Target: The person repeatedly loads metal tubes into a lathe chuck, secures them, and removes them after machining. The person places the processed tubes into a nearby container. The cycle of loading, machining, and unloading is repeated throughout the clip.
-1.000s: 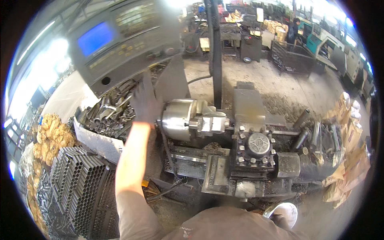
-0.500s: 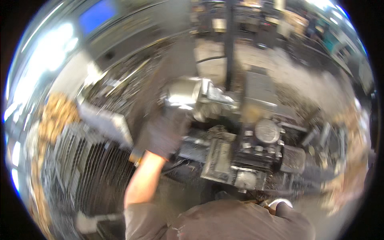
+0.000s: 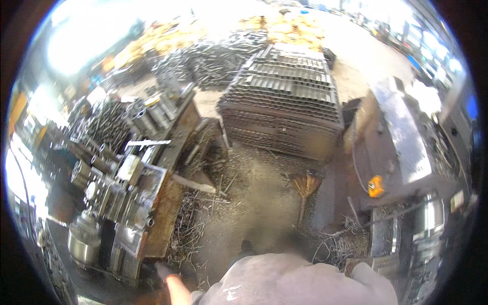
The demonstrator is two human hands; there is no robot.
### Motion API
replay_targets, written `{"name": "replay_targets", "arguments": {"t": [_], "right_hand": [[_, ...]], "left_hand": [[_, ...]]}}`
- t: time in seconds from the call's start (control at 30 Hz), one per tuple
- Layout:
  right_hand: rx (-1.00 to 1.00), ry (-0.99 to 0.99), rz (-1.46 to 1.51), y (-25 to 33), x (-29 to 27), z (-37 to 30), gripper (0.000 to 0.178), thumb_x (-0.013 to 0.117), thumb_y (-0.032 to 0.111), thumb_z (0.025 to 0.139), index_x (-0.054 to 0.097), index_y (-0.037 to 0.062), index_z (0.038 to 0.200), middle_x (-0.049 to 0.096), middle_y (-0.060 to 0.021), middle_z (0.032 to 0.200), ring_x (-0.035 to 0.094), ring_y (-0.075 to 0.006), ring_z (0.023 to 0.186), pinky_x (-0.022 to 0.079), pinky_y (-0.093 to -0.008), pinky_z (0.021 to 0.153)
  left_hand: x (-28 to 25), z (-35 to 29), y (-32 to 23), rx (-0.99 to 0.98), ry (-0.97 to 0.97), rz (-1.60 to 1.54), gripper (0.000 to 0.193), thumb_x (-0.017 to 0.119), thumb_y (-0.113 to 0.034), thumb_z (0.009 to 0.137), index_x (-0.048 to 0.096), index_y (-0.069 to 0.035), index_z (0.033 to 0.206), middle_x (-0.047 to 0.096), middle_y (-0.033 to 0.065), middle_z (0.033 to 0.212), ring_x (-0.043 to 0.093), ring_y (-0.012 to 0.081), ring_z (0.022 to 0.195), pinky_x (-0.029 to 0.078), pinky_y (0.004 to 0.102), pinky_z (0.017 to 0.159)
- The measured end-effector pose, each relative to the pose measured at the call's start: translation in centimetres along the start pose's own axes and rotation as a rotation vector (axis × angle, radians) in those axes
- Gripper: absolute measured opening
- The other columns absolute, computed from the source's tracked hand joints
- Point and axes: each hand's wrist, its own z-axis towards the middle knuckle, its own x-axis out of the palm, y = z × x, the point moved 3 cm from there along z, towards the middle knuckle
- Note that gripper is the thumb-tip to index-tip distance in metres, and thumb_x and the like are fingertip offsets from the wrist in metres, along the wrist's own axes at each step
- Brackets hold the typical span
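My left hand wears a dark glove and hangs low at the lower left, beside the near corner of a rust-stained workbench. Its fingers are blurred and partly lost against the dark background, so their pose does not show. On that bench sit several metal cylinders and a round steel pot-like part, all apart from my hand. Of my right arm only the grey sleeve is visible; the hand itself is out of sight.
Ahead stands a tall stack of metal pieces. A broom leans at a machine's dark side on the right, near a yellow tape measure. Curled metal shavings litter the floor along the bench.
My view has swung from the lathe to the bench and stack. My left hand, formerly by the lathe's shiny chuck, is now low beside the bench.
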Motion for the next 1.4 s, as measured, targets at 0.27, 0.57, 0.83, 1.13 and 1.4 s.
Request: {"name": "replay_targets", "arguments": {"t": [0.27,0.57,0.83,1.13,1.4], "right_hand": [[-0.461,0.19,-0.373,28.7,-4.6,11.8,0.03,0.062,0.035,0.096,0.08,0.0187,0.114,0.08,-0.0103,0.11,0.076,-0.0324,0.102,0.059,-0.0435,0.087],[-0.79,0.377,-0.681,45.3,0.6,16.6,0.029,0.06,0.035,0.096,0.08,0.021,0.112,0.08,-0.0087,0.108,0.076,-0.0315,0.1,0.059,-0.0442,0.085],[-1.275,0.201,-1.26,49.0,5.6,24.5,0.031,0.056,0.032,0.1,0.08,0.0226,0.117,0.08,-0.0091,0.113,0.077,-0.0286,0.102,0.059,-0.0449,0.085],[-0.786,-0.249,-0.204,62.9,-8.9,33.8,0.029,0.068,0.035,0.092,0.077,0.0091,0.103,0.076,-0.0209,0.101,0.071,-0.0435,0.094,0.056,-0.051,0.081],[-0.236,-0.544,0.204,76.1,-39.7,45.5,0.094,0.069,0.045,0.096,0.027,-0.0005,0.166,0.061,-0.0322,0.144,0.069,-0.0376,0.123,0.056,-0.0429,0.108]], "left_hand": [[-14.4,-6.4,17.6,-0.607,-0.791,-0.675,0.066,0.044,-0.052,0.111,0.054,0.0,0.151,0.053,0.0255,0.156,0.057,0.0387,0.139,0.047,0.0484,0.114],[-20.2,-9.0,16.8,-0.634,-0.852,-0.742,0.057,0.046,-0.045,0.112,0.056,-0.002,0.147,0.057,0.0209,0.148,0.061,0.0378,0.13,0.05,0.0455,0.107],[-17.5,-5.2,21.5,-0.313,-0.451,-1.425,0.052,0.055,-0.046,0.108,0.06,-0.007,0.142,0.062,0.0079,0.134,0.06,0.0285,0.118,0.05,0.0457,0.102],[12.3,-6.9,-16.2,0.232,0.381,-0.242,0.042,0.058,-0.043,0.103,0.071,-0.006,0.118,0.071,0.0151,0.111,0.069,0.0331,0.103,0.054,0.0459,0.095],[19.1,-17.0,-44.5,0.662,0.747,0.102,0.039,0.061,-0.038,0.1,0.079,-0.004,0.104,0.077,0.0181,0.096,0.074,0.0337,0.092,0.057,0.0441,0.089]]}}
